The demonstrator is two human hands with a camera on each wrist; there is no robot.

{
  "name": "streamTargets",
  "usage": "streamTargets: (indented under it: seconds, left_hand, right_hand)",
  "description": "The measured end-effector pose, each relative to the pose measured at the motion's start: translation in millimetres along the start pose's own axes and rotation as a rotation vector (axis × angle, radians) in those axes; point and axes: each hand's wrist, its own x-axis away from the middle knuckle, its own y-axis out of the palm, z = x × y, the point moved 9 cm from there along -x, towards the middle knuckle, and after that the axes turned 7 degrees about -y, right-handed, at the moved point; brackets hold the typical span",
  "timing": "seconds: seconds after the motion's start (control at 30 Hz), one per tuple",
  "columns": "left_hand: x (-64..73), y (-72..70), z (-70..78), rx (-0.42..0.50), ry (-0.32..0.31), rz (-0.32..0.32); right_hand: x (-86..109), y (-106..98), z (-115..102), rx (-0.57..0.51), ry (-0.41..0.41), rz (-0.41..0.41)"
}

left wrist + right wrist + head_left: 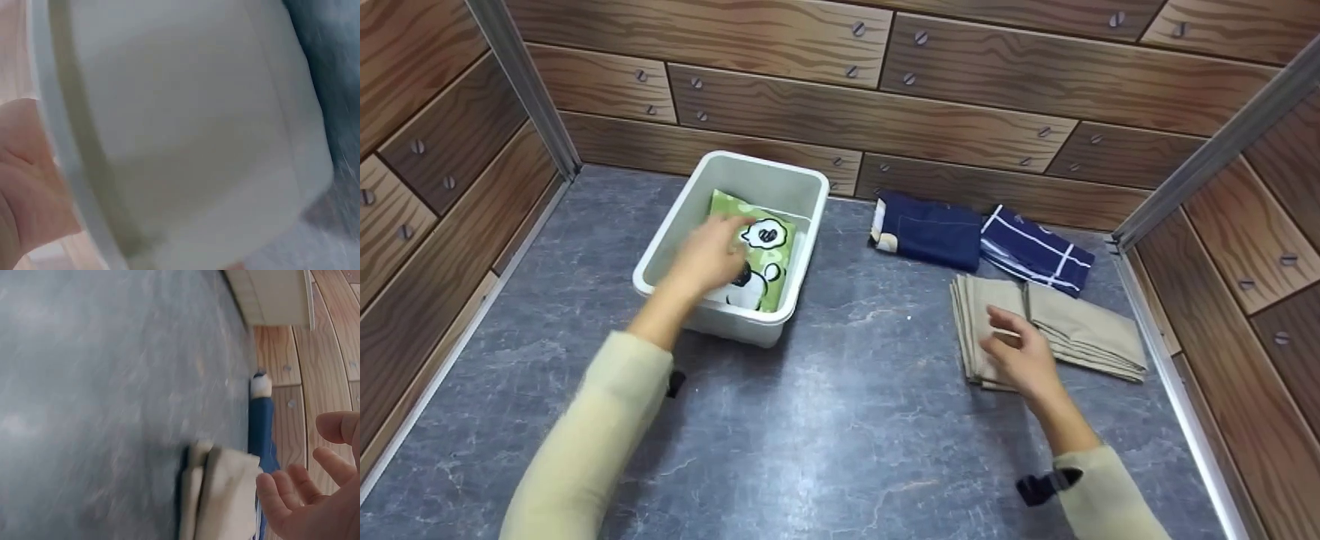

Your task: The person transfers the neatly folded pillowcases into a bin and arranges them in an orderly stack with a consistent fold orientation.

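A light grey plastic bin [735, 326] stands left of centre, and a folded green cloth [777, 274] with a cartoon print lies inside it. Over this cloth is my left hand [709, 255], blurred, its index finger extended; whether it touches the cloth is unclear. The bin's outer wall [185, 112] fills most of the left wrist view. On the right, my right hand [1024, 360] hovers by two folded beige cloths, one on the left [976, 311] and one on the right [1091, 330]. Its fingers [271, 498] are loosely bent and hold nothing.
Behind the beige cloths lie a folded plain navy cloth [934, 232] and a navy cloth with white lines [1031, 247]. Wood-patterned walls [780, 97] with metal corner strips enclose the grey marbled floor [855, 420] at the back and sides.
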Motion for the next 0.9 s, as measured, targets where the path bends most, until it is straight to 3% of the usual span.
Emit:
streamTargets:
  seconds: [0.1, 0.2, 0.37, 0.5, 0.63, 0.77, 0.9]
  left_hand:
    - [21.3, 6.2, 45.8, 0.047, 0.201, 0.117]
    - [45.1, 18.7, 86.3, 0.089, 0.381, 0.184]
    - [72.0, 50.5, 130.4, 0.076, 0.535, 0.199]
    - [81.3, 85.6, 150.7, -0.001, 0.665, 0.207]
    - [89.2, 117.9, 163.2, -0.073, 0.803, 0.240]
    - [94.1, 148.6, 172.9, -0.171, 0.896, 0.247]
    - [95.0, 181.8, 179.0, -0.325, 0.948, 0.193]
  right_hand:
    - [6.4, -13, 5, 0.091, -0.037, 0.031]
    - [11.4, -24, 8, 0.174, -0.089, 0.078]
    - [20.0, -36, 9, 0.349, -0.242, 0.184]
    - [26.7, -36, 9, 0.422, -0.376, 0.217]
    - [28.3, -28, 10, 0.459, -0.462, 0.170]
    - [28.4, -20, 14, 0.513, -0.498, 0.124]
    - [30.6, -14, 19, 0.574, -0.512, 0.095]
